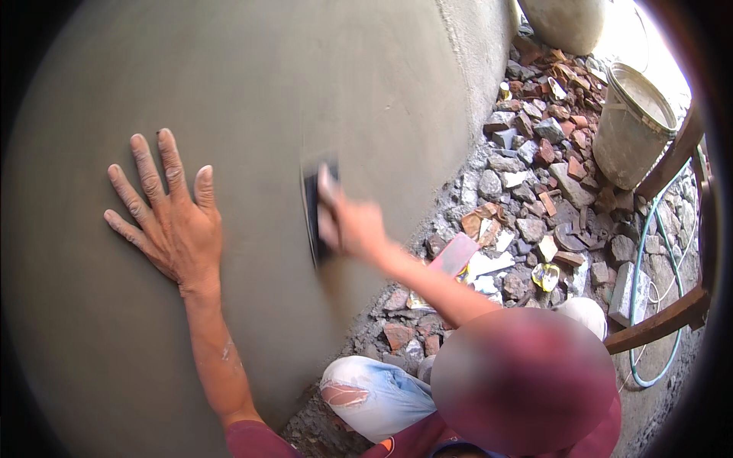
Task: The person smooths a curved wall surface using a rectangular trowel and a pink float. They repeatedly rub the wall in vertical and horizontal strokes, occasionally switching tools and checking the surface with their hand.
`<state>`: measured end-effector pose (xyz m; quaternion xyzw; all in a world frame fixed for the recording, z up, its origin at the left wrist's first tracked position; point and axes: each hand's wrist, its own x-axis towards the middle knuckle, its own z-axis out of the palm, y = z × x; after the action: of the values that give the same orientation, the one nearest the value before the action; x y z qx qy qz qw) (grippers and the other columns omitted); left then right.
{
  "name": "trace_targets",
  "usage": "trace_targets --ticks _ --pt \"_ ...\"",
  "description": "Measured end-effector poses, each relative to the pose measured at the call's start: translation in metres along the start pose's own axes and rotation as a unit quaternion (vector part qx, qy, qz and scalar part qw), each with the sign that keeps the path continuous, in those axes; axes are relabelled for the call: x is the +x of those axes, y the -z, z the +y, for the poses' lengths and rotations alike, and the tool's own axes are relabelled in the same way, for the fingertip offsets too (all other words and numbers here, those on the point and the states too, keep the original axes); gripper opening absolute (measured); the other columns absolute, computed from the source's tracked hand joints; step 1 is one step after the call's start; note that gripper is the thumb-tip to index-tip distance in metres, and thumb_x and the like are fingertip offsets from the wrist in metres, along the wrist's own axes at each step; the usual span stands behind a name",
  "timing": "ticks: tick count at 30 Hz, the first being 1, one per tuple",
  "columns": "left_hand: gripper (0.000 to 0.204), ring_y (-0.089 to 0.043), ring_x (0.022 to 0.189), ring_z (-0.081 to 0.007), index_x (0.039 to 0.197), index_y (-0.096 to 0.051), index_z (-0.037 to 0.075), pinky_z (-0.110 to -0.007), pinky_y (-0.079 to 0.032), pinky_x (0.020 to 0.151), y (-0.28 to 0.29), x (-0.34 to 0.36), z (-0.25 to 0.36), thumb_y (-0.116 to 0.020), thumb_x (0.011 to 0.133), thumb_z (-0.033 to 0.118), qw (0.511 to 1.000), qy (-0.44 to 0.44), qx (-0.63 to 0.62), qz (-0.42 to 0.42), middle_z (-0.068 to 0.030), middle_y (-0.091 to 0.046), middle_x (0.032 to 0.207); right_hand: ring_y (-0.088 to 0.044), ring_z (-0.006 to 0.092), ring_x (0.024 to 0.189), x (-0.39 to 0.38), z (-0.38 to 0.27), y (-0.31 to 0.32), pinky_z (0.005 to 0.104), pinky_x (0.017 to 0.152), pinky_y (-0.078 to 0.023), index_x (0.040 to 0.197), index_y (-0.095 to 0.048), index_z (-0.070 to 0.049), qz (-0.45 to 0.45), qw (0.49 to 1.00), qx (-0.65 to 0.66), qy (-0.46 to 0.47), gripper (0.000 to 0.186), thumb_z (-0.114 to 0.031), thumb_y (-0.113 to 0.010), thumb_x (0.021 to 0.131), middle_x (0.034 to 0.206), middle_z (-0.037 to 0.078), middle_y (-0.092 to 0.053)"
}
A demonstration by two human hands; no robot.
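A wide wall of smooth, damp-looking grey plaster (pixel 252 84) fills the left and middle of the view. Against it my left hand (pixel 172 225) lies flat, fingers spread and dusted with plaster, holding nothing. To its right, my right hand (pixel 355 227) is closed around a dark plastering trowel (pixel 311 217), whose long narrow edge is turned toward me at the wall's surface. Motion smears this hand and the trowel, and the fingers cover the handle. My bent knee (pixel 374 397), in torn light jeans, is close to the wall's foot.
Broken brick and stone rubble (pixel 550 172) covers the ground along the wall. A grey-stained bucket (pixel 630 130) stands on it, with a large rounded vessel (pixel 565 23) behind. A pink flat piece (pixel 454 254) lies nearer. Wooden bars (pixel 664 317) and a green hose (pixel 635 362) are at right.
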<state>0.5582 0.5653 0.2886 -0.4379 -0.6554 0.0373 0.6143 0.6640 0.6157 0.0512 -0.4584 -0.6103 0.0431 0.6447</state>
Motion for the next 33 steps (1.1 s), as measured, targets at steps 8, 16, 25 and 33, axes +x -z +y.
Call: trace_targets --ticks 8,16,25,33 --pt "0.064 -0.017 0.156 -0.0261 0.160 -0.025 0.041 -0.059 -0.005 0.124 -0.039 0.003 -0.013 -0.022 0.102 0.069 0.954 -0.049 -0.216 0.202 0.0086 -0.020 0.168 -0.066 0.0392 0.073 0.128 0.062 0.056 0.0502 0.068 -0.053 0.150 -0.041 -0.010 0.118 0.993 0.013 -0.008 0.069 -0.034 -0.063 0.089 0.095 0.023 -0.071" --pt "0.066 -0.018 0.155 -0.0264 0.159 -0.025 0.042 -0.062 -0.013 0.123 -0.030 0.003 -0.003 -0.023 0.100 0.071 0.953 -0.045 -0.195 0.227 0.0098 -0.021 0.168 -0.066 0.0439 0.088 0.173 0.105 0.052 0.0552 0.085 -0.052 0.149 -0.043 -0.012 0.080 0.996 0.021 -0.036 0.066 -0.041 -0.058 0.091 0.102 0.027 -0.069" --pt "0.068 -0.020 0.154 -0.0315 0.159 -0.029 0.039 -0.065 -0.016 0.121 -0.040 0.007 -0.007 -0.026 0.099 0.073 0.959 -0.061 -0.162 0.224 0.0052 -0.021 0.168 -0.071 0.0369 0.075 -0.028 0.105 0.026 0.0461 0.068 -0.057 0.155 -0.035 -0.007 0.068 0.987 0.077 -0.124 0.072 -0.029 -0.063 0.092 0.134 0.027 -0.059" --pt "0.071 -0.022 0.153 -0.0357 0.159 -0.031 0.033 -0.068 -0.018 0.119 -0.038 0.005 0.001 -0.025 0.100 0.072 0.956 -0.075 -0.155 0.236 0.0015 -0.023 0.168 -0.066 0.0466 0.091 0.195 0.176 0.096 0.0563 0.083 -0.052 0.147 -0.042 -0.012 0.061 0.992 0.018 -0.105 0.065 -0.042 -0.061 0.093 0.097 0.028 -0.069"
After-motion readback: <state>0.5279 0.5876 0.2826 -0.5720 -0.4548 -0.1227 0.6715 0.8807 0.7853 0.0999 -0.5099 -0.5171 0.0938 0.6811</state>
